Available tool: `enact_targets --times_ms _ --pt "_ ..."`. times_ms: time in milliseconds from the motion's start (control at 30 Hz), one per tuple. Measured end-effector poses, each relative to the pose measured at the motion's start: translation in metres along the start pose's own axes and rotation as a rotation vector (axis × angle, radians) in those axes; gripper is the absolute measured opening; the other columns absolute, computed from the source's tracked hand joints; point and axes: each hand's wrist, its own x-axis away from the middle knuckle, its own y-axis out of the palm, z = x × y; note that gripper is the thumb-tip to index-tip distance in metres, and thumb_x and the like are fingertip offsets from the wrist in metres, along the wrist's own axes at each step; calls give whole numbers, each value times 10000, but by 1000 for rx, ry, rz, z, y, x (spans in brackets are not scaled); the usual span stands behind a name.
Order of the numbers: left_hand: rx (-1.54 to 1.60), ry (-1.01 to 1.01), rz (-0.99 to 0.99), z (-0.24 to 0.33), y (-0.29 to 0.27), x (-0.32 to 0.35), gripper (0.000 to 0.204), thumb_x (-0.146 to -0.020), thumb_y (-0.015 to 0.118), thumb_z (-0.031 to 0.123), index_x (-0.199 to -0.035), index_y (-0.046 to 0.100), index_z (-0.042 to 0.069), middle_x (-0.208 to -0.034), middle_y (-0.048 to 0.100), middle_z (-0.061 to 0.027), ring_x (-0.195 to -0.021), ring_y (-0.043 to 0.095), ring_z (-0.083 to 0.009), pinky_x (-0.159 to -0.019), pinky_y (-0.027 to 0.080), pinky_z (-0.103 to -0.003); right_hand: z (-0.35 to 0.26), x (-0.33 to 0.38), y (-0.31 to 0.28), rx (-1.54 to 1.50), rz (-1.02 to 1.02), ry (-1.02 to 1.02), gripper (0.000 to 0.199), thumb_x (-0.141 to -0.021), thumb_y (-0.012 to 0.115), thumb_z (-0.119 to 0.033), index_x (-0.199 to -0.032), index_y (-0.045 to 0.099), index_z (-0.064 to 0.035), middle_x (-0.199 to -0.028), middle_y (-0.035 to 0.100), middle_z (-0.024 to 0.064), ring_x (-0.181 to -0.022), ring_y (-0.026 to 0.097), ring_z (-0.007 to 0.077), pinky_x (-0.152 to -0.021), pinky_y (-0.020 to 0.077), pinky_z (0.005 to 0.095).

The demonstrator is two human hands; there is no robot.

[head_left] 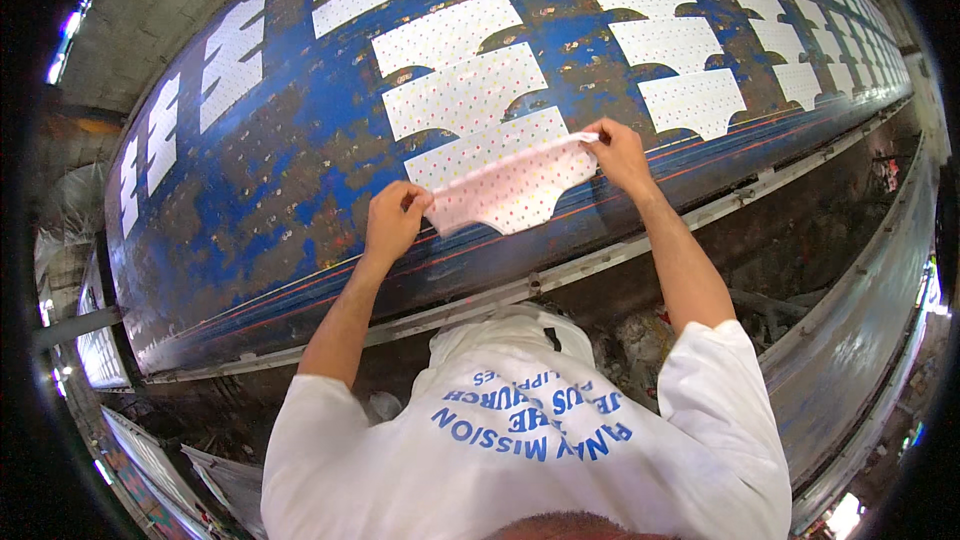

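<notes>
A white cut fabric panel with small coloured dots (520,190) is stretched between my two hands at the near edge of a long blue table. My left hand (394,222) pinches its upper left corner, and my right hand (622,156) pinches the upper right one. The fabric's top edge is lifted and looks pinkish; its curved lower edge hangs toward me. Just beyond it, more dotted panels (465,90) lie flat in a column on the table, partly covered by the held piece.
The blue table (300,180) has worn, brownish patches. Further columns of dotted panels (680,50) lie on it to the right, and others (235,60) to the left. Coloured lines and a metal rail (530,288) run along its near edge. A second long surface (840,340) stands at the right.
</notes>
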Motion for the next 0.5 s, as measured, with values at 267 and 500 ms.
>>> enact_targets --times_ms 267,500 --pt "-13 -181 105 -68 34 -42 272 -866 787 148 -1079 689 9 -881 711 -154 -805 696 -299 -744 545 -397 -1 -59 49 313 -9 -15 194 -898 732 -188 -1035 743 -51 -940 755 181 -894 728 372 -773 550 446" --pt "-44 -341 62 -60 29 -51 288 -896 771 155 -1120 681 -3 -989 715 -187 -937 696 -358 -834 536 -449 -7 -77 56 388 -66 -99 230 -881 736 -173 -1077 713 -55 -972 752 173 -917 722 376 -791 552 475"
